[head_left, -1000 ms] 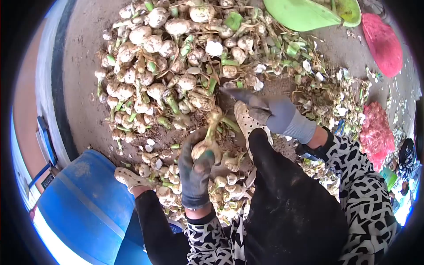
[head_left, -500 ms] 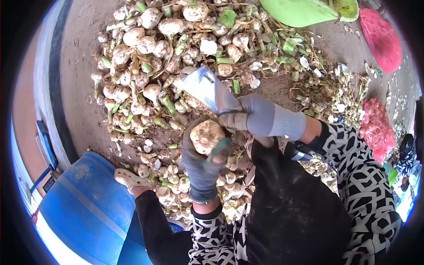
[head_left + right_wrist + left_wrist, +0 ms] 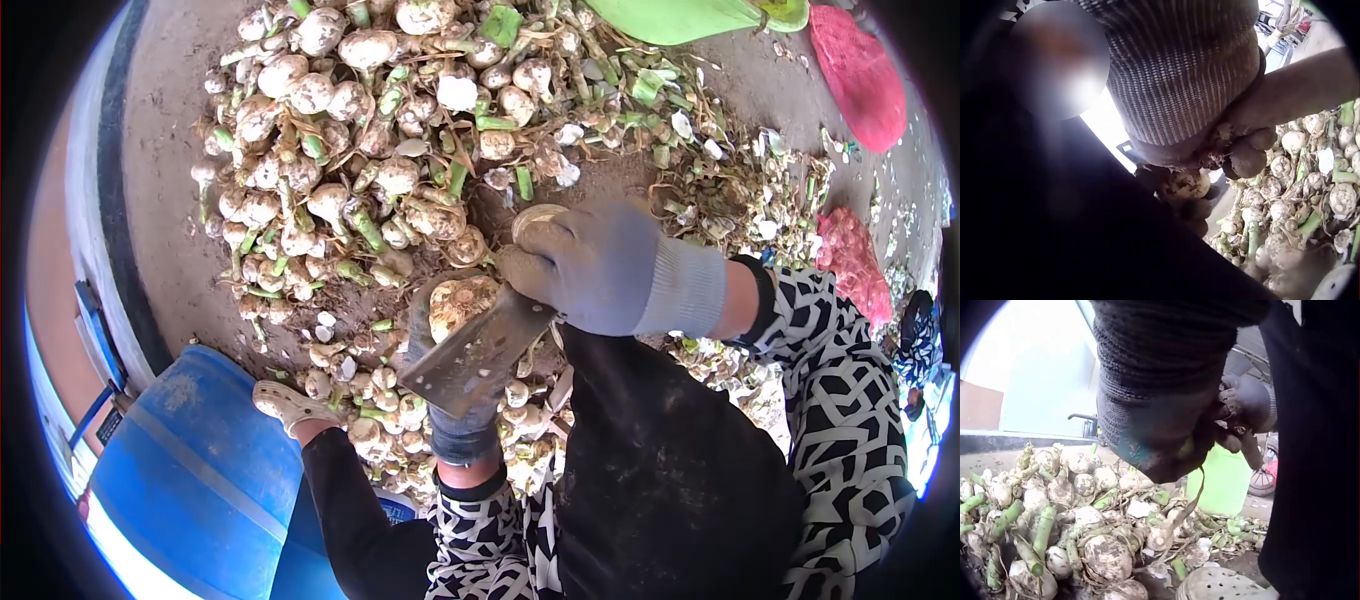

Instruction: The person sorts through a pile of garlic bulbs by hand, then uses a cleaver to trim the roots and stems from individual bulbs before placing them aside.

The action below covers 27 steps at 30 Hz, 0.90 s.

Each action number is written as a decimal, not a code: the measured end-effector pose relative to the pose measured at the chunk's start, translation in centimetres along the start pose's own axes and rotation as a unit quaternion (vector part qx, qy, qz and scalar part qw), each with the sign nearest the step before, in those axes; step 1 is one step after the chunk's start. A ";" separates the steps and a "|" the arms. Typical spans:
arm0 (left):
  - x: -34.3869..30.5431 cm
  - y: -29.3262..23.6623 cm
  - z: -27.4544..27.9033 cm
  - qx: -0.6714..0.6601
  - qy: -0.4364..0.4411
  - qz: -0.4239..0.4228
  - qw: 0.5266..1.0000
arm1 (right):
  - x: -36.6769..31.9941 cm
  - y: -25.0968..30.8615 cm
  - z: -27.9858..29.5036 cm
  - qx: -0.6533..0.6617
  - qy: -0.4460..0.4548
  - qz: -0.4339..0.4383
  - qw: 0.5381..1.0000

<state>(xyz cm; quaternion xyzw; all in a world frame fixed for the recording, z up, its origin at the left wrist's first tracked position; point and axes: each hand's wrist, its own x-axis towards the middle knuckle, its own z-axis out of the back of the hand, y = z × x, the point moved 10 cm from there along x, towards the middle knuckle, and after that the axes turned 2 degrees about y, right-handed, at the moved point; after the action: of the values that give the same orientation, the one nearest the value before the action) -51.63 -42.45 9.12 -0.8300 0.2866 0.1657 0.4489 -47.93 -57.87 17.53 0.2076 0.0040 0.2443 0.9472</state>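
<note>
My gloved left hand (image 3: 470, 425) grips a soil-marked garlic bulb (image 3: 460, 305), its pale round face turned up. In my right hand (image 3: 600, 265), also gloved, the fingers are curled round the handle end of a wide-bladed knife (image 3: 480, 355). The blade slants down to the left, overlapping the bulb's lower edge and part of the left hand in the head view. From the right wrist, the bulb (image 3: 1188, 184) shows below the right glove's cuff. The left wrist view has the dark left glove (image 3: 1154, 425) high over the heap, hiding the bulb.
A heap of garlic bulbs (image 3: 330, 200) with cut green stems lies ahead. Trimmed bulbs (image 3: 385, 405) sit between the clog-wearing feet. At left stands a blue barrel (image 3: 200, 450). A green plastic piece (image 3: 670, 20), a red bag (image 3: 858, 75) and a pink net bag (image 3: 853, 265) lie right.
The right hand has come left to the bulb, raised the knife, then swung its blade down across the left hand. The left hand has turned the bulb's round face up.
</note>
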 end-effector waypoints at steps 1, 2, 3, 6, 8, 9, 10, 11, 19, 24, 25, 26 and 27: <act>-0.3 0.4 0.5 -0.001 0.001 0.003 1.000 | -0.2 -0.3 -0.3 0.022 -0.021 -0.006 1.000; -0.3 -0.1 1.1 0.179 -0.008 -0.018 0.984 | -0.5 -0.5 -0.5 0.045 -0.043 -0.010 0.998; -0.4 -0.6 1.4 0.353 -0.016 -0.039 0.934 | -0.6 -0.5 -1.1 0.045 -0.041 -0.011 0.998; -1.0 -1.4 0.0 0.380 -0.001 -0.016 0.925 | -1.2 -0.2 -3.2 0.103 -0.023 -0.028 0.994; -1.9 -1.4 1.4 0.365 -0.052 0.035 0.929 | -1.6 0.5 -6.7 0.189 0.056 -0.074 0.978; -2.7 -2.3 1.3 0.401 -0.025 0.017 0.916 | -1.7 1.1 -6.7 0.233 0.002 -0.042 0.971; -3.0 -3.4 0.0 0.435 0.000 0.002 0.900 | -1.5 1.0 -7.0 0.242 0.000 -0.040 0.970; -3.5 -3.9 -0.4 0.382 -0.056 0.017 0.922 | -1.3 -0.4 -8.5 0.235 0.051 -0.085 0.967; -4.3 -3.6 -1.9 0.230 -0.039 0.020 0.972 | -1.5 -3.4 -4.0 0.393 -0.020 -0.173 0.903; -4.4 -2.3 4.0 0.481 -0.009 -0.034 0.876 | -0.7 1.5 0.0 0.266 -0.036 0.016 0.963; -4.0 -2.2 2.8 0.394 -0.014 -0.005 0.919 | -0.6 1.5 -0.3 0.221 -0.002 0.010 0.975; -3.7 -2.0 2.0 0.363 -0.011 0.005 0.932 | -0.5 1.3 -0.2 0.216 0.000 0.008 0.976; -3.5 -2.0 1.4 0.360 -0.005 0.006 0.933 | -0.3 1.2 0.0 0.186 -0.005 0.007 0.982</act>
<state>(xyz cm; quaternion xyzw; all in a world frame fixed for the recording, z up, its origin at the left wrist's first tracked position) -53.13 -39.31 11.53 -0.6100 0.3301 0.0582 0.7180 -48.77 -57.08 17.92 0.3816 0.0435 0.2444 0.8904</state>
